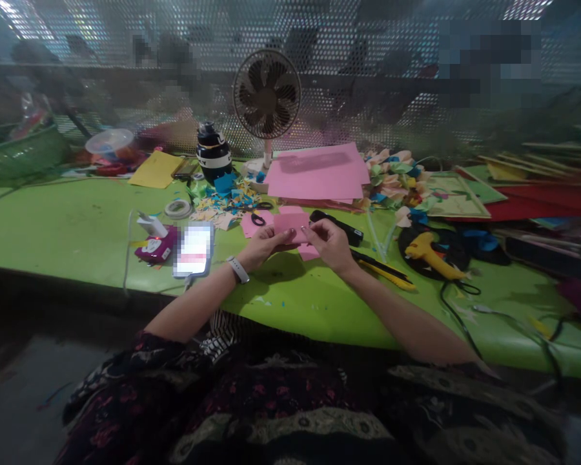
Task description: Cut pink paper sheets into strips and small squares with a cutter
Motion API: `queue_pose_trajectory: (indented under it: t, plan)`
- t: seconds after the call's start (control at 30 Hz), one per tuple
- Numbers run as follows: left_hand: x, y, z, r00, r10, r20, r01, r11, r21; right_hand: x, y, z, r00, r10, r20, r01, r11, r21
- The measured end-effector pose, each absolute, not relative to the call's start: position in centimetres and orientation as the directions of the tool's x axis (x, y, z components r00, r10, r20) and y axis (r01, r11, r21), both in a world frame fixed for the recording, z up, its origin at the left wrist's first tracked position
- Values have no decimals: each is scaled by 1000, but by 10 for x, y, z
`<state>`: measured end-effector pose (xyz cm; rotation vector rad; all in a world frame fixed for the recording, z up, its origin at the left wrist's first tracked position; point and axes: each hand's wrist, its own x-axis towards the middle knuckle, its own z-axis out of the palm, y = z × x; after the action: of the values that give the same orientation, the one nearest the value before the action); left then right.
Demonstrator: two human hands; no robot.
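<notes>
Between both hands, above the green table (252,300), is a small piece of pink paper (290,223). My left hand (263,248) grips it from the left with the thumb on top. My right hand (330,244) pinches its right side between thumb and fingers. More small pink paper pieces (308,252) lie under and around the hands. Black-handled scissors (258,219) rest on pink paper just left of the held piece. Right of my right hand lie a black object (351,231) and a yellow utility knife (391,276).
Behind the hands stand a fan (267,97), a black bottle (214,155) and a stack of pink sheets (317,171). Colored paper scraps (230,200) cover the middle. A lit phone (193,248) lies left. A yellow glue gun (430,255) with a cord is at right.
</notes>
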<state>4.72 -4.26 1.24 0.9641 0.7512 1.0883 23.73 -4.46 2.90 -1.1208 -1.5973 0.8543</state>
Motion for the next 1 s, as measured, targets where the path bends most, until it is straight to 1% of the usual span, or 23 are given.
queue_pose_trajectory:
  t: [0.1, 0.2, 0.27, 0.4, 0.47, 0.63, 0.83, 0.9, 1.0]
  plan:
    - [47, -42, 10, 305, 952, -36, -398, 162, 903, 238, -40, 30, -59, 962, 266, 147, 272, -951]
    - [47, -42, 7, 348, 937, -22, -407, 172, 897, 239, -37, 29, -110, 966, 236, 95, 246, -965]
    - [47, -43, 7, 388, 922, -20, -393, 185, 900, 240, -36, 28, -141, 959, 246, 108, 262, -959]
    - [47, -45, 8, 427, 904, -11, -349, 176, 921, 240, -38, 27, -126, 951, 283, 157, 300, -941]
    - [46, -46, 9, 413, 911, -20, -307, 159, 938, 240, -39, 28, -110, 953, 282, 162, 298, -941]
    - [42, -44, 9, 316, 948, -46, -191, 111, 975, 239, -40, 31, -106, 952, 288, 155, 302, -941]
    - [41, -42, 7, 343, 939, -20, -186, 89, 979, 240, -39, 31, -90, 956, 281, 156, 292, -944]
    - [41, -40, 6, 337, 941, -4, -189, 72, 979, 242, -39, 32, -126, 966, 226, 156, 245, -957]
    - [41, -38, 3, 306, 952, 25, -214, 44, 976, 243, -41, 34, -264, 963, 47, 193, 101, -976]
